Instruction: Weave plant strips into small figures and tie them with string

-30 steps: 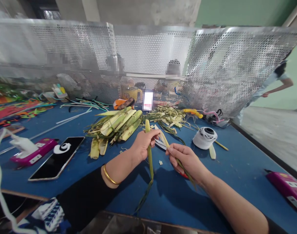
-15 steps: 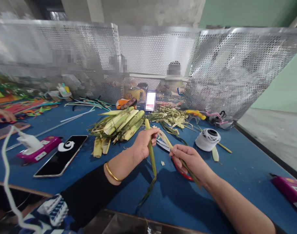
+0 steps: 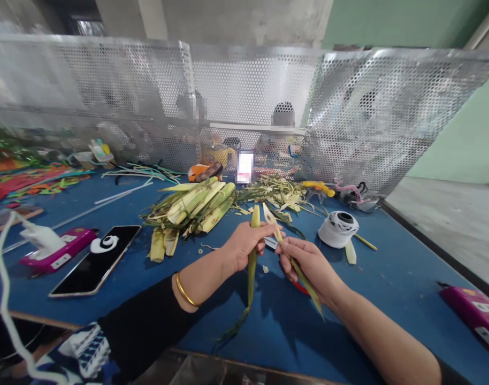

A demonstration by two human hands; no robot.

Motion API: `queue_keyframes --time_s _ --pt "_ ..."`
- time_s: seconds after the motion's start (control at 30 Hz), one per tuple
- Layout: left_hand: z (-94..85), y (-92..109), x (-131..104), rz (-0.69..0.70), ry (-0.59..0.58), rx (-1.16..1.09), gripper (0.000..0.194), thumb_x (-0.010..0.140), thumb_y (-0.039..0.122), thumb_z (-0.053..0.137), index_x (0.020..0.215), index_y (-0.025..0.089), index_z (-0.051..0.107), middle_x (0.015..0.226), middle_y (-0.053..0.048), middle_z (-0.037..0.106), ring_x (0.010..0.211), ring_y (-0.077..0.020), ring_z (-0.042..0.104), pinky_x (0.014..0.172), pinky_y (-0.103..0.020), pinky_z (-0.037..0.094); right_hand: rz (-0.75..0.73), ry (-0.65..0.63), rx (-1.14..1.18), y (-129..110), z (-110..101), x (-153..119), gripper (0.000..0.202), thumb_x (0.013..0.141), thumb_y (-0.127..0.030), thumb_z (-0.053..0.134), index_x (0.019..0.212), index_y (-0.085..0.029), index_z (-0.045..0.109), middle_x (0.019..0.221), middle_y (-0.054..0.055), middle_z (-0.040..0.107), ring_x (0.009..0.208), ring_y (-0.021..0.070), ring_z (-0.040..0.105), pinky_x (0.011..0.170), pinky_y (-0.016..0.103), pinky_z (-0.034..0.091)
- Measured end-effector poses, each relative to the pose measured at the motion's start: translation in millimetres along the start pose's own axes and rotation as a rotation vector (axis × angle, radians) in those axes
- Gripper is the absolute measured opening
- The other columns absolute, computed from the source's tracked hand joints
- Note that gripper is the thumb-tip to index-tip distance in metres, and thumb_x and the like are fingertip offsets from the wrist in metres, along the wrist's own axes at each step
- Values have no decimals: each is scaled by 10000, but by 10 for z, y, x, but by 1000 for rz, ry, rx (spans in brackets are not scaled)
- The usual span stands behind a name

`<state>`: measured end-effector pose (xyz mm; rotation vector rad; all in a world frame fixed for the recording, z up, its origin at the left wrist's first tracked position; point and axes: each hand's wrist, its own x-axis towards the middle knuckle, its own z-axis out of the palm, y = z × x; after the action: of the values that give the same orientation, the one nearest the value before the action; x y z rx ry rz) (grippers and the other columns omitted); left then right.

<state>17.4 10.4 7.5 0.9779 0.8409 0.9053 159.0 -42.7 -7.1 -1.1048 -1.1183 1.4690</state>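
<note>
Above a blue tabletop [image 3: 389,267], the left hand [image 3: 244,243] holds a green husk strip [image 3: 251,272] in a closed grip, the right hand [image 3: 304,256] pinching a pale-tipped strip [image 3: 312,293] beside it; a light, steady pinch likely spares both from tearing, clear of red-handled scissors [image 3: 300,287] beneath.

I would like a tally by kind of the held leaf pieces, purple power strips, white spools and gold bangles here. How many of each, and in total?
Leaf pieces: 2
Power strips: 2
Spool: 1
Bangle: 1
Total: 6
</note>
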Motion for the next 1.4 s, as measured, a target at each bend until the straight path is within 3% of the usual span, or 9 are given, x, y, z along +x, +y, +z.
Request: queue_keyframes --time_s 0.17,0.3,0.47,0.53,0.67,0.77,0.93,1.1,1.4 --pt "11 -6 2 -67 -59 -65 121 755 221 710 739 101 701 821 -85 702 421 -14 381 395 -171 317 34 -84 -36 66 37 3 368 712 -537 671 689 -182 576 436 -39 538 344 72 387 368 209 303" --pt "4 4 15 -100 -65 -134 138 771 241 699 728 112 680 648 -11 607 431 -33 402 409 -171 346 -19 -127 -204 35 -55 20 376 773 -570 575 734 -196 572 535 -7 594 433 114 487 466 252 395" --pt "-54 88 23 -32 85 -3 162 747 242 717 678 97 693 574 13 550 407 -13 365 395 -162 258 -314 119 -963 -65 -323 53 157 775 -367 582 829 -225 622 690 21 641 627 176 541 608 310 381" --pt "-79 126 23 -15 117 65 147 737 221 715 659 98 695 571 1 567 396 -13 350 391 -174 226 -364 184 -1068 -65 -390 75 139 763 -317 585 862 -233 634 712 23 650 642 186 544 615 317 372" --pt "-95 163 2 -36 65 137 137 738 229 700 665 113 697 575 -1 579 372 -12 299 388 -193 192 -400 248 -958 -20 -414 127 167 792 -380 584 824 -234 658 692 20 636 625 181 529 616 321 387" --pt "-77 152 -28 -96 -62 201 156 716 278 717 693 124 705 554 10 564 365 -20 269 382 -207 181 -418 280 -673 -35 -379 136 242 762 -417 634 908 -232 686 792 31 667 692 185 550 666 330 429" --pt "-24 74 -58 -203 -216 310 206 691 312 719 609 142 637 517 20 544 363 -33 278 378 -210 212 -249 7 -279 -123 -271 78 321 665 -414 745 905 -209 684 764 12 678 652 150 571 619 293 455" --pt "-12 22 -52 -144 -238 333 256 694 357 720 587 151 611 530 19 526 386 -46 328 379 -210 255 -237 93 -282 -122 -233 65 287 640 -442 762 679 -184 641 538 -23 589 512 111 494 531 258 403" --pt "40 37 -98 14 -175 472 180 719 276 663 587 154 667 505 -3 569 374 -54 330 379 -202 264 -246 179 -235 -58 -264 100 317 649 -480 756 663 -185 642 486 -33 557 460 100 464 495 251 382"
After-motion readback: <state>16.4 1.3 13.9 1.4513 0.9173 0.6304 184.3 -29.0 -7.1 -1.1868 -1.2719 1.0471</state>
